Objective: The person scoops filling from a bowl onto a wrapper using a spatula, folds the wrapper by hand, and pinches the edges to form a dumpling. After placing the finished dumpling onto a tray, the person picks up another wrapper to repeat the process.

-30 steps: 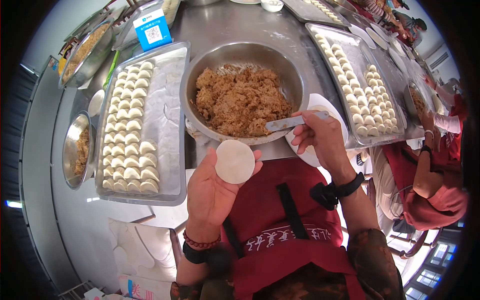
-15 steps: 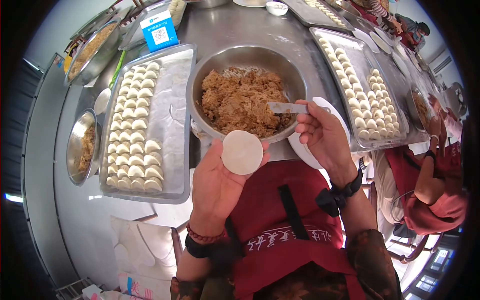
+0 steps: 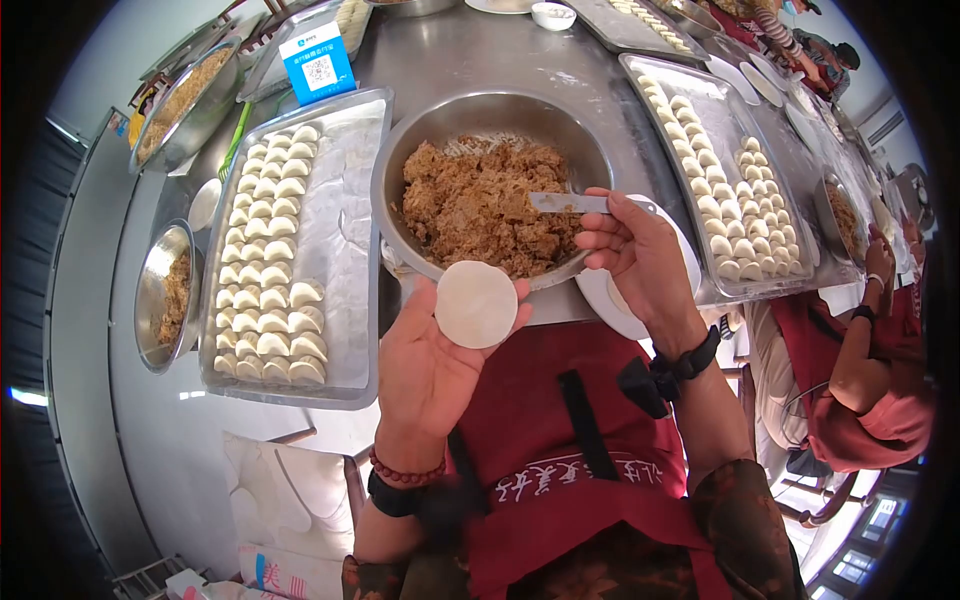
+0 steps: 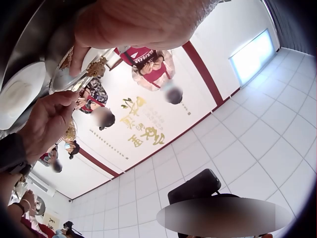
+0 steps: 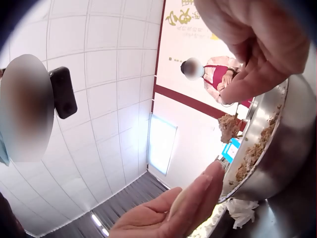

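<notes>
In the head view, my left hand (image 3: 425,365) holds a round white dumpling wrapper (image 3: 477,304) across its fairly straight fingers, the thumb beside its edge. My right hand (image 3: 640,255) pinches a flat metal filling spatula (image 3: 568,203), its blade over the far side of a steel bowl (image 3: 400,235) of brown minced filling (image 3: 480,200). A lump of filling (image 5: 229,128) clings to the spatula's end in the right wrist view. Below that lump, my left hand (image 5: 168,218) is cupped slightly. Seen from the left wrist, the right hand (image 4: 47,121) is close by the left fingers.
Left of the bowl lies a tray (image 3: 345,250) with rows of folded dumplings; another dumpling tray (image 3: 715,95) stands at right. A white plate (image 3: 680,245) is under my right hand. A smaller filling bowl (image 3: 150,290) and a blue QR sign (image 3: 318,62) stand at left. People work at right.
The spatula has lifted from the near edge of the filling toward the bowl's far side, my right hand rising with it. My left hand keeps the wrapper, shifting only slightly.
</notes>
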